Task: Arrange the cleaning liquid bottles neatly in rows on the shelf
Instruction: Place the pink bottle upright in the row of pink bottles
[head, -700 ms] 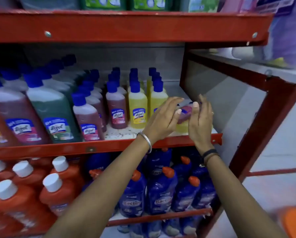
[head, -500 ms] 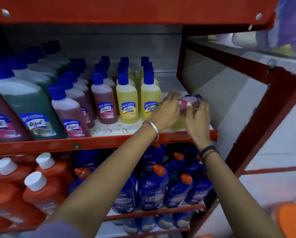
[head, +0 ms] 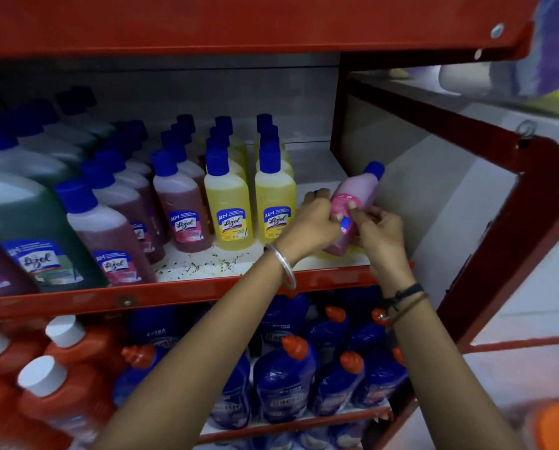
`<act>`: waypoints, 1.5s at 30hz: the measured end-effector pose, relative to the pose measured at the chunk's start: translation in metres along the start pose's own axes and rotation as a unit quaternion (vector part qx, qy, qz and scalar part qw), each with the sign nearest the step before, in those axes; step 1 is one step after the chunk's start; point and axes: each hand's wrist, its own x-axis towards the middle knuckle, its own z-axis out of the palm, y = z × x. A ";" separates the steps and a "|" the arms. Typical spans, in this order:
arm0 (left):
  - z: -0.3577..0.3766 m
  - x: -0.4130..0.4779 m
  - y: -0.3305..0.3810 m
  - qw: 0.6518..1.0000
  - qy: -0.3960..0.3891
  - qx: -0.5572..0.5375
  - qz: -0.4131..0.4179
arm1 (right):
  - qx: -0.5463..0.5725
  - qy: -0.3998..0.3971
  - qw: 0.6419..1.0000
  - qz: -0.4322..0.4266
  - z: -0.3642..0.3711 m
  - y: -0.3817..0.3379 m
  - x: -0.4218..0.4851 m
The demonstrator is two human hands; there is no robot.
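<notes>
A pink bottle [head: 357,198] with a blue cap tilts to the right above the right end of the middle shelf [head: 206,292]. My left hand [head: 315,222] grips its left side and my right hand [head: 380,230] holds its lower right side. Under the hands a yellow bottle [head: 356,254] lies mostly hidden. To the left stand two rows of yellow bottles [head: 273,203], then rows of dark pink bottles [head: 180,206], all upright with blue caps. Larger green [head: 28,228] and pink bottles fill the shelf's left part.
Dark specks litter the white shelf floor [head: 206,266] in front of the yellow rows. The red upright post [head: 505,241] and side panel bound the shelf at right. Below stand blue bottles with orange caps [head: 284,381] and orange bottles with white caps [head: 63,378].
The view has dropped and moved closer. Both hands have closed on the pink bottle and raised it from lying on the shelf to a tilted position with its cap up.
</notes>
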 end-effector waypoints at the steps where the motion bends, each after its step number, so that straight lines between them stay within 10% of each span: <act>1: -0.003 -0.006 -0.003 0.999 0.008 -0.037 0.014 | 0.025 -0.012 1.000 0.004 0.000 -0.004 -0.004; 12: -0.048 -0.088 -0.051 0.971 0.101 -0.212 0.039 | 0.070 -0.126 0.982 -0.120 0.046 -0.023 -0.088; 22: -0.078 -0.130 -0.110 0.953 0.286 -0.090 0.029 | 0.014 -0.228 0.960 -0.159 0.144 -0.013 -0.102; 39: -0.068 -0.140 -0.135 0.965 0.248 -0.080 -0.026 | -0.073 -0.138 0.969 -0.190 0.175 0.022 -0.100; 45: -0.065 -0.150 -0.135 0.959 0.273 -0.069 0.016 | -0.090 -0.218 0.952 -0.195 0.169 0.023 -0.100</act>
